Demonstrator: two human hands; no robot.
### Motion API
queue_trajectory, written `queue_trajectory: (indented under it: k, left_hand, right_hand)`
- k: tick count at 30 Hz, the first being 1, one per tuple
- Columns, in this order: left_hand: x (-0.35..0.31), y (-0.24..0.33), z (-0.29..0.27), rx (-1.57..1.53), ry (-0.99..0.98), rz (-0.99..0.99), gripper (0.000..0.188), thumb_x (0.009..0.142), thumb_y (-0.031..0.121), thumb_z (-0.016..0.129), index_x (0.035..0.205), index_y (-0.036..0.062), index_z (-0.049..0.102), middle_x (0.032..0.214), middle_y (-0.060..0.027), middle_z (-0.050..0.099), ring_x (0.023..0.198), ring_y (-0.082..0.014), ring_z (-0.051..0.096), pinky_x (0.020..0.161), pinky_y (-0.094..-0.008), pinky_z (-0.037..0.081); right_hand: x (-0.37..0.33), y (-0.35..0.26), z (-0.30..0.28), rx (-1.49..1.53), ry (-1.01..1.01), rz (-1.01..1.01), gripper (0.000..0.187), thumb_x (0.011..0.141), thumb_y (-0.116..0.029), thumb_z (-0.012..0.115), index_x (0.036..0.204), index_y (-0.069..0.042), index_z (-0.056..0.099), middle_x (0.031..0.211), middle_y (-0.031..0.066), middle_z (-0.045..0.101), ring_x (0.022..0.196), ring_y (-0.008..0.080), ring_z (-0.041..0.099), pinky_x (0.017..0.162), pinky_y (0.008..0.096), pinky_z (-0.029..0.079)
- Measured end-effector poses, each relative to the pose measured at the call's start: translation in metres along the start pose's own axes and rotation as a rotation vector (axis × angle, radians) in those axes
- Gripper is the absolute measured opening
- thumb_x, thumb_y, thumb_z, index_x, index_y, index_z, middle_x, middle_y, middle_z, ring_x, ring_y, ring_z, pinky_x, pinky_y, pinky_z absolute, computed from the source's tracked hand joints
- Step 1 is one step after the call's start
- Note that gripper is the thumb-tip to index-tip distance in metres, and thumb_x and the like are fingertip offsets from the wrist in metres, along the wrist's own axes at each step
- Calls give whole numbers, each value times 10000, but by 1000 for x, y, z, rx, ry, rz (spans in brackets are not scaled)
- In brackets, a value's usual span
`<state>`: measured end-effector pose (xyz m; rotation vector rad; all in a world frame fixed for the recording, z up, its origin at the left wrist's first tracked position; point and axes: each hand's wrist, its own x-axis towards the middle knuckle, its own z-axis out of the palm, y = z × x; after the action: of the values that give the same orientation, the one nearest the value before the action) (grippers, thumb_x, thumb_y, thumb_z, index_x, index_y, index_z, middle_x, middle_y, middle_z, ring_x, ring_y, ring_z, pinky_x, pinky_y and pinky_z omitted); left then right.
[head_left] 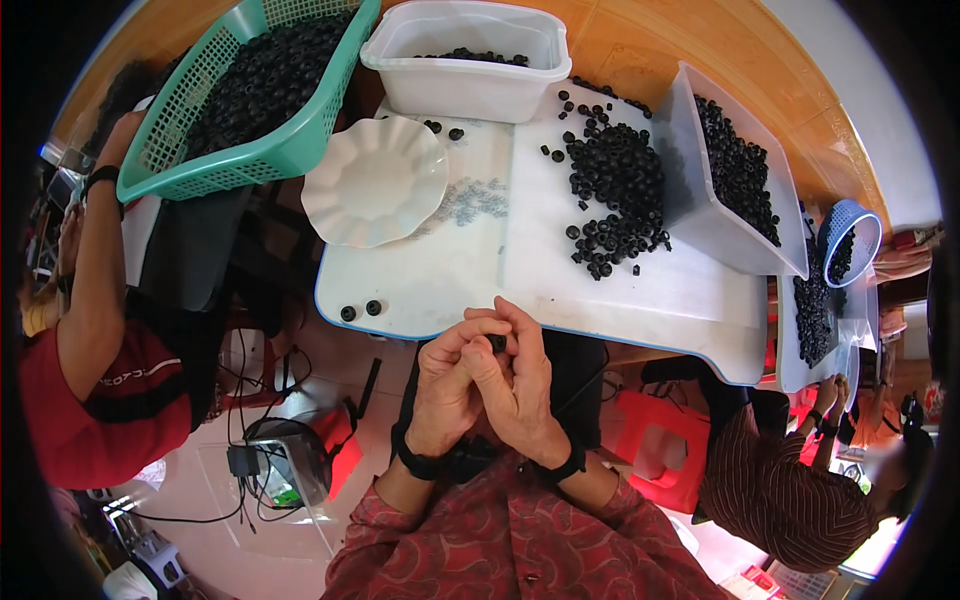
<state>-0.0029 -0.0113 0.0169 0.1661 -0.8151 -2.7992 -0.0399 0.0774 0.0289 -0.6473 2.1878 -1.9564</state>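
My left hand (446,387) and my right hand (520,390) meet just off the near edge of the white table (440,290). Both are closed, with fingers and thumbs pressed around a small black round part (496,343). Fingers cover most of that part, so its exact kind cannot be told. Two loose black ring-like parts (360,310) lie close to the table's front edge, left of my hands. Farther back, a heap of similar black parts (615,175) spreads over the white surface. A white scalloped dish (375,180) with nothing in it rests at the table's left.
Along the back stand a green basket (250,165), a white tub (465,85) and a translucent bin (690,195), all holding black parts. At left is a person in red (100,400); at right, one in stripes (785,480) beside a red stool (665,445). Cables (243,470) hang lower left.
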Motion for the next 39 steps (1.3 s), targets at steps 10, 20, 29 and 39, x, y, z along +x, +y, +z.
queue_trajectory:
  k: [10,20,29,39]
  left_hand:
    - [2,-5,-10,21,-60,36,332,925,207,665,1142,-39,616,1042,-91,618,888,-157,612,796,-270,526]
    - [4,-6,-12,-29,5,33,225,895,-32,648,1114,-44,597,925,-106,661,745,-150,672,639,-284,602]
    - [1,-9,-14,145,39,74,189,875,-53,662,1057,-64,613,904,-127,659,721,-174,687,612,-289,613]
    - [-4,-4,-8,206,-42,110,318,889,-79,631,1205,-87,593,981,-130,660,809,-203,696,767,-309,597]
  right_hand:
    - [1,-5,-2,77,-5,-9,540,939,-186,652,1345,78,414,1143,192,615,979,209,631,854,309,496]
    - [12,-6,-33,313,-190,64,281,1018,-126,505,1243,14,599,1287,87,549,795,53,499,658,168,425]
    - [10,12,-34,352,-178,-7,223,975,-68,566,1163,17,649,1231,132,595,978,131,579,805,224,474]
    - [9,13,-36,388,-118,-68,237,963,-90,593,1177,2,636,1211,151,609,1089,209,593,921,290,472]
